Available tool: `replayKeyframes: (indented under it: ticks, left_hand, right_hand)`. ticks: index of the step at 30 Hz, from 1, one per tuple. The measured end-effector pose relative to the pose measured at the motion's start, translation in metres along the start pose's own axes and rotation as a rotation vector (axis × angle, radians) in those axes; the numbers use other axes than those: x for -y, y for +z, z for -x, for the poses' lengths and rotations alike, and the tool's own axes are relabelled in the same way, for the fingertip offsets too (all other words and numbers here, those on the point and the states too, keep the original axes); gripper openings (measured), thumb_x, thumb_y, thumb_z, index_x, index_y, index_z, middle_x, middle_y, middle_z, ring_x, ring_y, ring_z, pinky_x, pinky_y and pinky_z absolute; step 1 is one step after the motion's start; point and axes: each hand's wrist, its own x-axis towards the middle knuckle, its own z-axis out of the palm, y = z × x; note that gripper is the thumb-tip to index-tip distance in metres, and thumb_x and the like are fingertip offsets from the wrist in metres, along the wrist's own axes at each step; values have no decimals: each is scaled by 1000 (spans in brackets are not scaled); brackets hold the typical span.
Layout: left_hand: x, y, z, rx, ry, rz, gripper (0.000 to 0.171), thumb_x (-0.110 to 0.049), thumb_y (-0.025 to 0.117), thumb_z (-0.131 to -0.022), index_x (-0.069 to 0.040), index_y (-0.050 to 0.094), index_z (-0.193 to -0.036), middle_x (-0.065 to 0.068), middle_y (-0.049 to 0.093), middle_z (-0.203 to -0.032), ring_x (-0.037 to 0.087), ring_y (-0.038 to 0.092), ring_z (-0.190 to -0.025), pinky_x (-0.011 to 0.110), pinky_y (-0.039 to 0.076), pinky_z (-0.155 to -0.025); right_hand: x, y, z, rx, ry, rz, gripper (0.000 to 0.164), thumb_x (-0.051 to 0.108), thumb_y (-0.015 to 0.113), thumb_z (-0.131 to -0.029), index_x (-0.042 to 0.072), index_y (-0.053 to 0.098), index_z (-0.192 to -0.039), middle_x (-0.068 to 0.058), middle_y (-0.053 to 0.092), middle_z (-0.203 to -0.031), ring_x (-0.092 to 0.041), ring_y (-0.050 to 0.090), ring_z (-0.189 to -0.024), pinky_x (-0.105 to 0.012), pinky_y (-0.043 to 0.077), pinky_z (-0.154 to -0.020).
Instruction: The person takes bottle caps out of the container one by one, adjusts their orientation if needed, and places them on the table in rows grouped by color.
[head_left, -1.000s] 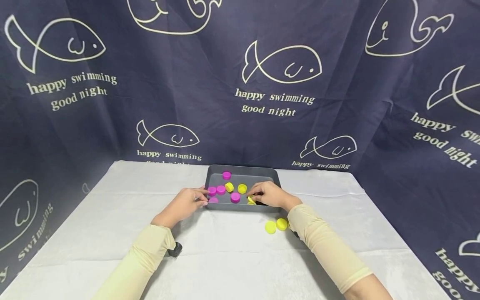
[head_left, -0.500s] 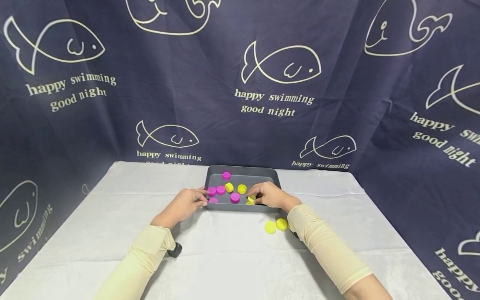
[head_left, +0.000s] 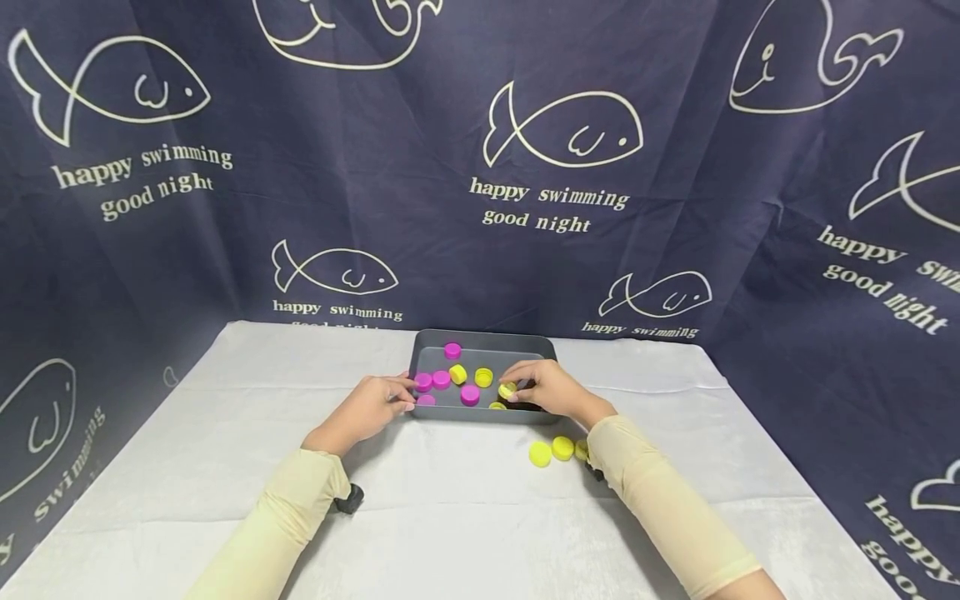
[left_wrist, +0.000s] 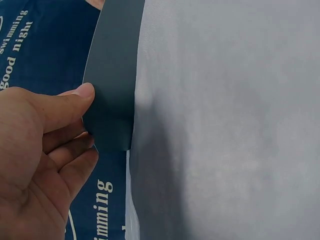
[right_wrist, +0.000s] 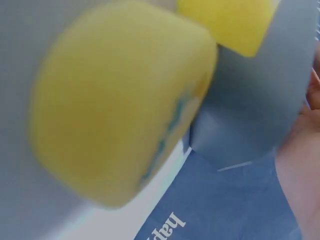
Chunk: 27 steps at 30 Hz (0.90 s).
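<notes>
A dark grey tray [head_left: 483, 343] lies on the table with magenta bottle caps [head_left: 469, 395] and yellow bottle caps [head_left: 483, 377] inside. My left hand [head_left: 372, 407] grips its near left corner; in the left wrist view the thumb [left_wrist: 82, 95] presses the outer wall. Over the tray's right part, my right hand [head_left: 551, 390] pinches a yellow bottle cap [head_left: 507, 390] between thumb and fingers, tilted and raised off the floor. Another yellow cap [head_left: 497, 406] lies below it, partly hidden by the near wall. In the right wrist view only the hand's edge [right_wrist: 300, 155] shows.
Several yellow caps [head_left: 540, 454] lie on the white tablecloth [head_left: 450, 517] in front of the tray's right end, one partly behind my right sleeve. A large yellow cap [right_wrist: 120, 105] fills the right wrist view. Dark blue printed curtains [head_left: 450, 275] enclose the back and sides.
My right hand has lifted the pinched yellow cap slightly and shifted right, uncovering more of a yellow cap on the table. The left hand and tray stay in place.
</notes>
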Motion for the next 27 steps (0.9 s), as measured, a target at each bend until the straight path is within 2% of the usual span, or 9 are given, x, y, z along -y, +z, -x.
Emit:
replayKeyframes:
  ticks: [3,7,11,17,23,27]
  left_hand:
    - [-1,0,0,3,-5,5,4,-8,74,-87,-6,78,-86,13,70,-120,35,53,-131,49,38,-113]
    - [-1,1,0,7,-4,5,4,-8,74,-87,-6,78,-87,12,70,-121,35,52,-131,49,38,-113]
    - [-1,2,0,7,13,-5,4,-8,74,-87,-6,78,-87,13,70,-120,35,53,-130,50,39,-112]
    - [-1,1,0,12,2,-5,5,-8,74,-88,-5,78,-89,13,70,-122,35,52,-131,48,41,-111]
    - [-3,0,0,14,-10,-6,6,-9,74,-88,-4,78,-90,13,69,-123,35,52,-132,50,40,-112]
    - [-2,0,-1,20,-12,-8,7,-9,73,-89,-3,77,-91,15,68,-124,35,52,-132,51,38,-113]
  right_hand:
    - [3,-4,10,-48,2,-54,29,6,79,-83,2,75,-111,-3,72,-112,-20,66,-103,-43,58,-85]
    - [11,-10,25,-102,16,-119,29,7,79,-84,0,74,-112,-4,71,-112,-19,65,-92,-34,57,-74]
    - [20,-16,41,-140,19,-137,28,6,80,-83,2,75,-111,-6,71,-112,-22,63,-86,-28,54,-69]
    - [30,-25,64,-157,-8,-133,30,0,79,-81,0,74,-111,-12,70,-114,-30,66,-97,-33,57,-78]
    - [37,-31,91,-122,42,-105,30,1,78,-82,7,76,-111,-3,71,-115,-23,65,-109,-32,54,-95]
    - [36,-31,109,-100,55,-71,29,2,78,-82,7,76,-110,-1,72,-113,-23,65,-110,-30,52,-98]
